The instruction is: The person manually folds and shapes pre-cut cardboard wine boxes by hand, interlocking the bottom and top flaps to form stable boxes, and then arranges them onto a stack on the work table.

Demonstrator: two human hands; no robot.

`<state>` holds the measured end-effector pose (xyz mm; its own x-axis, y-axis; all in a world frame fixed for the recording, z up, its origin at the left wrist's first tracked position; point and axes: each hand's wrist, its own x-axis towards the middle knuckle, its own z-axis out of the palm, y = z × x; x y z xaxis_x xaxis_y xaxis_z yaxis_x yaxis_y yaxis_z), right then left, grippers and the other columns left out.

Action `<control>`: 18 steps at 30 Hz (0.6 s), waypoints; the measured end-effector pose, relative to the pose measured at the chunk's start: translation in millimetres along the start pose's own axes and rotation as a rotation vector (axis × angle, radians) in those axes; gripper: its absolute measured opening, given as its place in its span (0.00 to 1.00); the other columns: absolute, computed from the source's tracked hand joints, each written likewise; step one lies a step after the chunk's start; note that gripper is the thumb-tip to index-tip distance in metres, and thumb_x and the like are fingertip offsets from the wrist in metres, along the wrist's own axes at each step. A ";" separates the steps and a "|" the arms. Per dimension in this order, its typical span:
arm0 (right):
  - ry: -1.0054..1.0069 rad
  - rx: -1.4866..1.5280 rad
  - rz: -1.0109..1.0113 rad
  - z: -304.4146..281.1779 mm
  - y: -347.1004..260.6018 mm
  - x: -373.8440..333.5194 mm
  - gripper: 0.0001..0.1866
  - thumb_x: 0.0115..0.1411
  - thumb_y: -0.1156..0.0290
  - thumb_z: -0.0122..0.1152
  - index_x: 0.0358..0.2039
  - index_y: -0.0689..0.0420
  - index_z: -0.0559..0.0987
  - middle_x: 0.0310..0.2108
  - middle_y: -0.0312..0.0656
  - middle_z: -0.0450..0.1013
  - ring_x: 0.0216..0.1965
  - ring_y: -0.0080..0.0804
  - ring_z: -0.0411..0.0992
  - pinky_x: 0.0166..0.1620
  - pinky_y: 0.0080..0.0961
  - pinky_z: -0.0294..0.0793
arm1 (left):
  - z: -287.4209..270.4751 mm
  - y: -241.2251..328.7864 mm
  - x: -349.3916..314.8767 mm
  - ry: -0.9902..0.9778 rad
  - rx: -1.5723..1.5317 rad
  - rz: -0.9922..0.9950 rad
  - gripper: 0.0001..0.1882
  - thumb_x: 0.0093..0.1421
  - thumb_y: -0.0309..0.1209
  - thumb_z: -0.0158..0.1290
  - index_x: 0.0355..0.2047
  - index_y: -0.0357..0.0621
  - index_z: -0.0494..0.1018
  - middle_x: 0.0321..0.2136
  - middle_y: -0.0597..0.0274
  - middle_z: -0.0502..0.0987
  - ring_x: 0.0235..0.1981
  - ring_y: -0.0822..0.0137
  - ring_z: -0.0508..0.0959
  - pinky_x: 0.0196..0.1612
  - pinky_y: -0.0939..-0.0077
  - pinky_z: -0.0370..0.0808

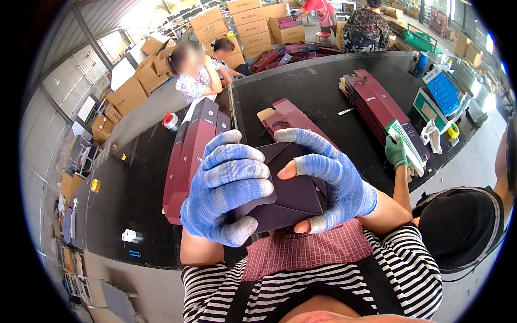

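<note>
Beyond the long black table (134,183), brown cartons (250,27) are standing in stacks. From my place I am seeing the left hand (226,188) and the right hand (336,180), both blue-gloved, holding a dark box (293,207) between their curled fingers, above the table's near edge. Maroon boxes (186,161) are lying on the table's top.

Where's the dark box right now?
The dark box is near the head view's centre, between the gloved left hand and right hand, above checked cloth.
</note>
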<state>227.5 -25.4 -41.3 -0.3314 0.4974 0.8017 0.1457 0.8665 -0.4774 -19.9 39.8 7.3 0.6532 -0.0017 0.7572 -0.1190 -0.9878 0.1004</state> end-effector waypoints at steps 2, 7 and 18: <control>0.002 0.009 -0.005 0.0 1.1 0.5 0.41 0.41 0.49 0.86 0.51 0.57 0.79 0.64 0.63 0.65 0.62 0.58 0.70 0.62 0.44 0.70 | -0.1 -2.2 1.3 0.003 -0.021 0.000 0.19 0.54 0.46 0.56 0.37 0.45 0.83 0.39 0.58 0.82 0.46 0.51 0.81 0.66 0.45 0.63; 0.002 0.003 0.008 -0.9 -0.7 1.0 0.37 0.40 0.51 0.87 0.47 0.56 0.81 0.63 0.62 0.66 0.61 0.56 0.70 0.62 0.43 0.71 | -1.9 -6.4 4.4 -0.052 -0.015 0.054 0.17 0.53 0.45 0.56 0.35 0.46 0.81 0.38 0.58 0.80 0.45 0.52 0.80 0.69 0.41 0.60; 0.013 0.008 0.020 -1.8 2.7 1.9 0.36 0.40 0.51 0.87 0.45 0.57 0.81 0.63 0.61 0.67 0.62 0.56 0.70 0.63 0.42 0.70 | -4.9 -7.0 4.6 -0.098 0.001 0.025 0.18 0.54 0.45 0.56 0.37 0.46 0.81 0.37 0.58 0.80 0.45 0.52 0.80 0.70 0.41 0.58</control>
<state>228.9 -22.0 -40.4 -0.3164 0.5154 0.7964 0.1445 0.8559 -0.4965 -19.7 47.5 13.3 0.7200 -0.0415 0.6927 -0.1358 -0.9873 0.0820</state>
